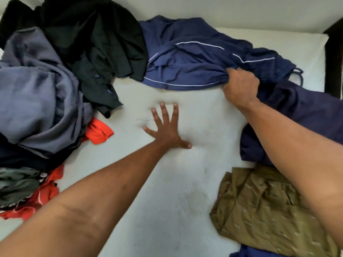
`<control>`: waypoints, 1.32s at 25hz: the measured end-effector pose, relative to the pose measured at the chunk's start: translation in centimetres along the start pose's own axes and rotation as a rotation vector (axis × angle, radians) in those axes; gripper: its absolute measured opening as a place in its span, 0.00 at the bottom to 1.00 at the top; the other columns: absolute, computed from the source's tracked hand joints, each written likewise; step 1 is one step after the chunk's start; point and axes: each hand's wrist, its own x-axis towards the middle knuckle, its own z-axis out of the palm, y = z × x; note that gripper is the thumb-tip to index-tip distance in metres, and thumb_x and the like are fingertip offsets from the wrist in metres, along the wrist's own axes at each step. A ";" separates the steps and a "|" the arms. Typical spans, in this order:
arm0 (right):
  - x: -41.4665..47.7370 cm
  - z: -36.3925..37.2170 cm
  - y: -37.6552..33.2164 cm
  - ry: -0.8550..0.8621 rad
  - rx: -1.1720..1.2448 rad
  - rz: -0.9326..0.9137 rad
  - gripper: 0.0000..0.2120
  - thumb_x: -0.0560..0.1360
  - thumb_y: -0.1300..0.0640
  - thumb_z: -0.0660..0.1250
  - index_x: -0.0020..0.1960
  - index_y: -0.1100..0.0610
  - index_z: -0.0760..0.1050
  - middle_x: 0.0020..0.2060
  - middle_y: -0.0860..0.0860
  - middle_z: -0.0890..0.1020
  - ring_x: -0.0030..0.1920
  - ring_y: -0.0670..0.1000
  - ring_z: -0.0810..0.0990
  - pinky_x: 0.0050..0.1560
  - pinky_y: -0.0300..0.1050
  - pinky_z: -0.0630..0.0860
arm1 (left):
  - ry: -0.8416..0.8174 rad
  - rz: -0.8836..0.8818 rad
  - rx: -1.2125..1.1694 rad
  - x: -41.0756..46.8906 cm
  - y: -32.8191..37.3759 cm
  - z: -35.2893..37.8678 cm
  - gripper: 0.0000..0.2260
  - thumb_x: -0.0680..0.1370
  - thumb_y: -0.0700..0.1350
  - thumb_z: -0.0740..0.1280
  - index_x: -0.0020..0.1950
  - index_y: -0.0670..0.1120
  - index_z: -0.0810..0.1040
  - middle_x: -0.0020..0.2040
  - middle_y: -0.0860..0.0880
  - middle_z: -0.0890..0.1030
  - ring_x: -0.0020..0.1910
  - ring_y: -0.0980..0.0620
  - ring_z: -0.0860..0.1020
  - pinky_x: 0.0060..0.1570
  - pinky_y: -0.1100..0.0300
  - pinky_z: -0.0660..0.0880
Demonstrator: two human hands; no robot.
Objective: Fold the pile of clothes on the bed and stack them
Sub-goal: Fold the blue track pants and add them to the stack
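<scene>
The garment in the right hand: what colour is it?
The garment in the right hand is blue with thin white piping; head view.

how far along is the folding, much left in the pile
Early. The olive garment looks folded at near right. The right hand grips the blue piped garment; the left hand rests flat on the sheet. The grey, black and orange pile is left unfolded.

Pale wall (241, 8) behind, dark upright panel (335, 58) at right edge

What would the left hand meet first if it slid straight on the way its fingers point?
Probably the blue garment, at its near piped edge; only bare sheet lies before it.
</scene>
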 end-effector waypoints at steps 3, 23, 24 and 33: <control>-0.2 -1.5 -3.2 -0.007 0.022 -0.022 0.13 0.76 0.63 0.61 0.59 0.60 0.76 0.53 0.66 0.82 0.54 0.71 0.80 0.52 0.60 0.76 | -0.003 0.028 0.013 0.0 -0.4 0.4 0.70 0.58 0.66 0.81 0.74 0.63 0.24 0.72 0.51 0.17 0.71 0.41 0.19 0.64 0.20 0.39; -34.9 3.3 -21.5 -0.343 1.007 0.277 0.14 0.77 0.60 0.70 0.61 0.54 0.83 0.53 0.49 0.86 0.50 0.41 0.83 0.59 0.41 0.79 | 0.041 -0.293 -1.092 -20.8 -22.2 6.8 0.10 0.80 0.41 0.67 0.61 0.46 0.77 0.53 0.46 0.83 0.45 0.52 0.82 0.44 0.60 0.74; -34.6 3.0 -19.9 -0.192 1.051 0.396 0.13 0.76 0.64 0.69 0.58 0.53 0.84 0.50 0.48 0.86 0.46 0.38 0.82 0.55 0.38 0.79 | 0.170 -0.203 -0.923 -20.6 -22.0 7.2 0.12 0.79 0.42 0.70 0.62 0.46 0.76 0.55 0.47 0.80 0.49 0.51 0.80 0.49 0.60 0.73; -32.9 4.9 -13.1 -0.683 0.979 0.275 0.26 0.66 0.66 0.73 0.63 0.52 0.79 0.53 0.50 0.85 0.53 0.51 0.84 0.54 0.47 0.80 | -0.037 0.427 0.126 -17.6 -15.0 6.0 0.33 0.69 0.63 0.73 0.70 0.57 0.65 0.59 0.50 0.66 0.51 0.49 0.74 0.47 0.50 0.80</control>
